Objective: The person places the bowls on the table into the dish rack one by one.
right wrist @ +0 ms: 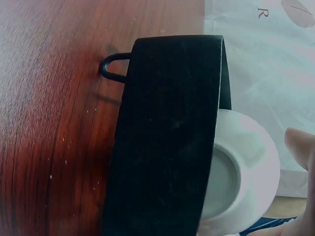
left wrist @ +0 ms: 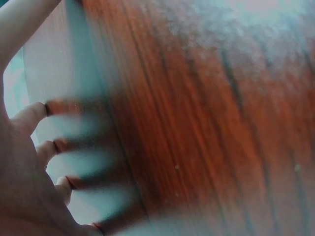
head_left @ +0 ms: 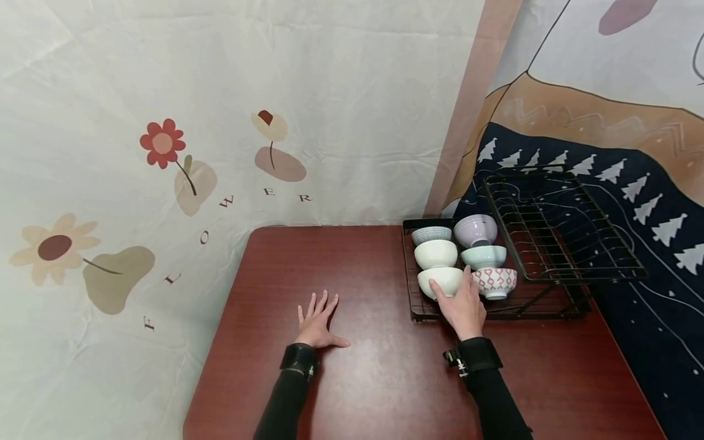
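Note:
My left hand (head_left: 318, 327) lies on the reddish-brown table with its fingers spread and nothing in it. In the left wrist view its fingertips (left wrist: 63, 184) meet the wood. At the rack's front left, my right hand (head_left: 464, 308) spans a white bowl (head_left: 442, 280), thumb on the left and fingers on the right. The right wrist view shows this bowl's foot and underside (right wrist: 256, 152), partly hidden by the rack's black wall. There the thumb (right wrist: 299, 147) stands a little apart from the bowl. A red-patterned bowl (head_left: 495, 281) sits just right of the fingers.
Behind are a cream bowl (head_left: 436, 253), a fine-patterned bowl (head_left: 431, 234), a pale green bowl (head_left: 484, 256) and a lilac bowl (head_left: 475, 230). They stand in a black rack (head_left: 407, 269) with a raised wire tier (head_left: 566, 232) on the right. A printed cloth (head_left: 352, 110) hangs behind the table (head_left: 379, 391).

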Demonstrator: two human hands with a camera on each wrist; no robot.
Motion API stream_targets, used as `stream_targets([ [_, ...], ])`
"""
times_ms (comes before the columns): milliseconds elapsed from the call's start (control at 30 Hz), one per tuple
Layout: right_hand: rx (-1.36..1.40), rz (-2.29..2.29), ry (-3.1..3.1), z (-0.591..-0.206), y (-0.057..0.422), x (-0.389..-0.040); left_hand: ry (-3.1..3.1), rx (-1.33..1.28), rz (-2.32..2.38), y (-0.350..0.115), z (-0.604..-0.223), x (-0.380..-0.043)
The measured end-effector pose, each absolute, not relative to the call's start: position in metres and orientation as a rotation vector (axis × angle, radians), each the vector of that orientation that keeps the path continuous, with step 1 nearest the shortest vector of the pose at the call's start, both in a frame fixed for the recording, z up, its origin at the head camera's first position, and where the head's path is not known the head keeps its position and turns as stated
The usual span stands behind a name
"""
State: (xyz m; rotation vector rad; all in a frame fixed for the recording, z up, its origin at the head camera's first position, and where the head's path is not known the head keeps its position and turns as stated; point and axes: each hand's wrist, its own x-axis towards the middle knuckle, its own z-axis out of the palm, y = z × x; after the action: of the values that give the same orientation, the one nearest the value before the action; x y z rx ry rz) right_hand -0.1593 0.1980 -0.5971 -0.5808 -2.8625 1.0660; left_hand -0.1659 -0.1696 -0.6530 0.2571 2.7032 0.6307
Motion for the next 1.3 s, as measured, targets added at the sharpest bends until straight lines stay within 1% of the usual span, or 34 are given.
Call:
stream_targets([
  [300, -0.521, 0.963, -2.842, -0.585, 0.2, -0.151, 2.704, 0.243, 0.632, -0.171, -0.654, -0.166],
  [433, -0.448, 0.937, -2.817, -0.58, 0.203, -0.145, 2.714, 0.235, 0.66, -0.171, -0.657, -0.164],
  [533, -0.324, 0.918, -2.78, -0.58, 0.208, -0.14, 2.724, 0.238, 0.677, -0.17, -0.658, -0.163],
  [767, 0.136, 0.858, -2.714, -0.593, 0.225, -0.125, 2.747, 0.25, 0.713, -0.172, -0.661, -0.162],
  [867, 0.244, 0.804, -2.685, -0.601, 0.232, -0.119, 2.751, 0.263, 0.727, -0.173, -0.662, -0.162],
  [1033, 0.295, 0.713, -2.681, -0.612, 0.24, -0.11, 2.754, 0.278, 0.719, -0.173, -0.661, -0.162],
  [1300, 0.214, 0.653, -2.768, -0.621, 0.254, -0.092, 2.834, 0.334, 0.752, -0.169, -0.656, -0.152],
])
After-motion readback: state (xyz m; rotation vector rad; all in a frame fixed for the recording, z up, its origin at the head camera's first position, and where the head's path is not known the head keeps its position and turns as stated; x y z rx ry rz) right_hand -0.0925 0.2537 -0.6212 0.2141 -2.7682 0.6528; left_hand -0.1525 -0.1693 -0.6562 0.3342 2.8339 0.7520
